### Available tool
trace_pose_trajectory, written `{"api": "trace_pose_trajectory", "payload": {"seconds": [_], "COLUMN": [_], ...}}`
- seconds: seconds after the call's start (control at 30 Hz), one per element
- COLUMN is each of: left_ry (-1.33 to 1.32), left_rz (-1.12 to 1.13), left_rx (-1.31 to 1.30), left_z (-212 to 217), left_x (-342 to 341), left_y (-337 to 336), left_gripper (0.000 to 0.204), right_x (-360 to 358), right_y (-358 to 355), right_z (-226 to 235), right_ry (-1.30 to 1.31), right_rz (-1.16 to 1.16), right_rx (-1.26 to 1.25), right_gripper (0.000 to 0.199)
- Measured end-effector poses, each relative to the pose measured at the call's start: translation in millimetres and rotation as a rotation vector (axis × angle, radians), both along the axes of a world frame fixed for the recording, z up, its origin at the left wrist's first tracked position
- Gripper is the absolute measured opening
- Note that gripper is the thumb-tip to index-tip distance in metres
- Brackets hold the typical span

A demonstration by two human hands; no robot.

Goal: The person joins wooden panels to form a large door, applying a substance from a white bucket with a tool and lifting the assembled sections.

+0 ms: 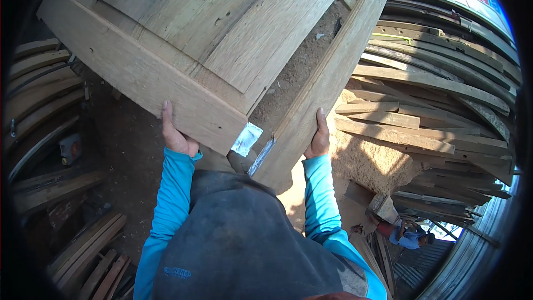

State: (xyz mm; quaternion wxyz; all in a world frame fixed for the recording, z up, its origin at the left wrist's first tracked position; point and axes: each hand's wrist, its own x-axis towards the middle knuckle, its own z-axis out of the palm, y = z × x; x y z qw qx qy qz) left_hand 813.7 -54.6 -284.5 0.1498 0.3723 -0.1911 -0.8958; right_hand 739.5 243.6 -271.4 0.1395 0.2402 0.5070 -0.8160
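Note:
A wooden door with a flat panel (200, 11) fills the upper middle. Its near rail (150, 83) ends in a tenon (246, 139) smeared with white glue. A loose side board, the stile (327, 72), slants alongside with a gap between it and the panel. White glue also lines a slot (262, 156) on the stile's inner edge, close to the tenon but apart from it. My left hand (176, 133) grips the rail, thumb on top, fingers hidden beneath. Around the stile's outer edge closes my right hand (318, 139), thumb on its face.
Stacked timber (411, 116) lies along the right, beside a heap of sawdust (372, 158). More boards (44, 83) are piled at the left. Dirt ground (122, 172) shows below the door. A person (408, 236) in blue is at the lower right.

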Motion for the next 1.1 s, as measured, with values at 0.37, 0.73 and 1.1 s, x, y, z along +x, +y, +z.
{"api": "trace_pose_trajectory", "payload": {"seconds": [0.37, 0.73, 1.1], "left_ry": [-0.082, -0.093, -0.1], "left_rz": [-0.054, 0.016, 0.022], "left_rx": [-0.072, -0.021, -0.051], "left_z": [7.4, 26.2, 18.0], "left_x": [5.0, 4.5, 3.8], "left_y": [-5.9, -1.9, 1.5], "left_gripper": [0.064, 0.057, 0.059], "right_x": [2.8, -5.8, 2.0], "right_y": [6.6, -18.3, -22.0], "right_z": [-12.0, 9.6, 2.1], "right_ry": [-0.049, 0.021, -0.015], "right_rz": [0.027, 0.05, 0.042], "right_rx": [0.096, 0.053, 0.024], "right_gripper": [0.058, 0.058, 0.057]}}
